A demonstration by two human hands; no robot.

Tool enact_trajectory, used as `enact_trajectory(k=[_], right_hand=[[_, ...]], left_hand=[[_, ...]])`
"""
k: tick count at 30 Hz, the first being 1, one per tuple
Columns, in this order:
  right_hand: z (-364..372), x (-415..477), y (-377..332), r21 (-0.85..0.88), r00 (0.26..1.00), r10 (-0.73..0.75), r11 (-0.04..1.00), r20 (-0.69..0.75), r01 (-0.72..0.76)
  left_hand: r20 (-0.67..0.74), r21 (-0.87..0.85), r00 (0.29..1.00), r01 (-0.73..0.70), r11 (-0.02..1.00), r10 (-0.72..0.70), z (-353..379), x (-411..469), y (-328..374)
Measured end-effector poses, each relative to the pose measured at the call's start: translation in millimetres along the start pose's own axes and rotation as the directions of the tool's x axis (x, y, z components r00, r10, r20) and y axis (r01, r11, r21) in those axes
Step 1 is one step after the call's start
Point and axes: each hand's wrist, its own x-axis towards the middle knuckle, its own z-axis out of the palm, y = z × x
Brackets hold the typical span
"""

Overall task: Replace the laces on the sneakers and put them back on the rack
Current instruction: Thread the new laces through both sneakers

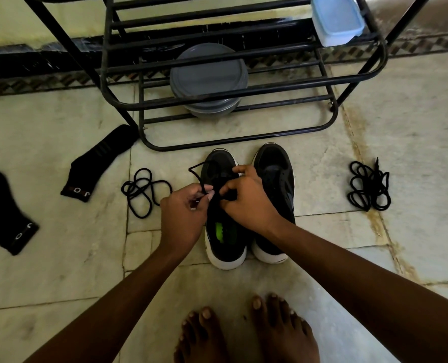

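Observation:
Two black sneakers with white soles stand side by side on the floor, toes toward the black metal rack (244, 138). Over the left sneaker (224, 239) my left hand (185, 213) pinches a black lace (195, 174) that loops up over the toe. My right hand (246, 197) pinches the same lace at the eyelets, fingers touching the shoe. The right sneaker (275, 184) has no lace that I can see. One loose black lace (141, 191) lies coiled left of the shoes, and another loose lace (369, 188) lies at the right.
Two black socks (97, 166) (4, 213) lie on the floor at the left. A grey lidded container (208, 77) sits on the rack's lower shelf, a blue-lidded plastic box (335, 19) higher up at the right. My bare feet (246, 334) are near the bottom edge.

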Motion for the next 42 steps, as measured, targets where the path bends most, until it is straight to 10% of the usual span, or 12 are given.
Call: enact_trajectory(k=[11,23,38,42], right_hand=[[-2.6,-1.2,-3.4,0.094,0.999,0.034,0.995,-0.019,-0.032],[0.8,-4.8,-5.8,0.083,0.999,0.041,0.996,-0.012,-0.040],[-1.0,-13.7,-11.2,0.200,0.949,-0.067,0.971,-0.309,0.134],[-23.1,-14.4,-23.4,0.645,0.961,-0.009,0.740,-0.277,0.193]], left_hand=[[-0.032,0.056,0.991,-0.130,0.990,0.132,-3.0,-8.6,-1.3],[0.150,-0.261,0.951,0.301,0.917,-0.270,-2.2,4.3,-4.8],[0.166,-0.227,0.947,0.308,0.924,-0.275,-3.1,-4.2,-3.5],[0.191,-0.208,0.934,0.338,0.918,-0.301,-2.3,-1.7,-2.2]])
